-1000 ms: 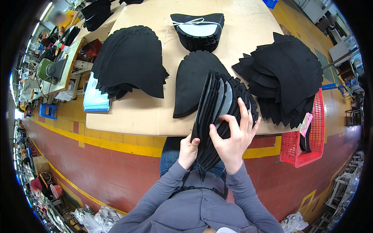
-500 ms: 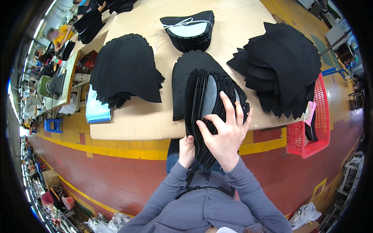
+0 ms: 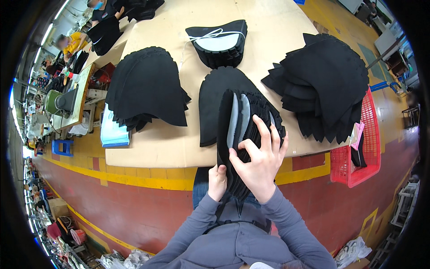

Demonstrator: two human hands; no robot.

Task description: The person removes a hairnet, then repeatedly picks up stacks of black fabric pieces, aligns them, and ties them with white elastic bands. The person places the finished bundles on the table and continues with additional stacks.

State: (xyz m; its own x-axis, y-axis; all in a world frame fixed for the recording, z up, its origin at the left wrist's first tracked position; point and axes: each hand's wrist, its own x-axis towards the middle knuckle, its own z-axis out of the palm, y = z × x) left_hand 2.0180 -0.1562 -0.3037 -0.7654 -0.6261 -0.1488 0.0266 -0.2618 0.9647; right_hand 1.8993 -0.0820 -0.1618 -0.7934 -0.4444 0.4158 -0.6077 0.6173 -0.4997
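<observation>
A thick stack of black cut fabric pieces point(image 3: 254, 148) stands on edge at the table's front edge, its layers fanned apart. My left hand point(image 3: 218, 181) grips the stack's lower left side, thumb up and the other fingers hidden behind it. My right hand point(image 3: 262, 159) lies on the right side, thumb and index finger close together at the layers, the other fingers spread along the edges. Grey strips point(image 3: 233, 120) show between the parted layers. Under and behind the stack lies a flat black piece point(image 3: 209, 103) with a rounded top.
Loose black piles lie at left point(image 3: 145, 85) and right point(image 3: 327, 85) on the table point(image 3: 152, 154). A tied black bundle point(image 3: 219, 42) with white cord sits behind. A blue packet point(image 3: 114, 130) is under the left pile. A red basket point(image 3: 349, 179) stands right; two people work far left.
The layers have parted further: two narrow grey strips now show at the left, where one broader grey face showed before. My right thumb has moved along the layers. The view has tilted slightly.
</observation>
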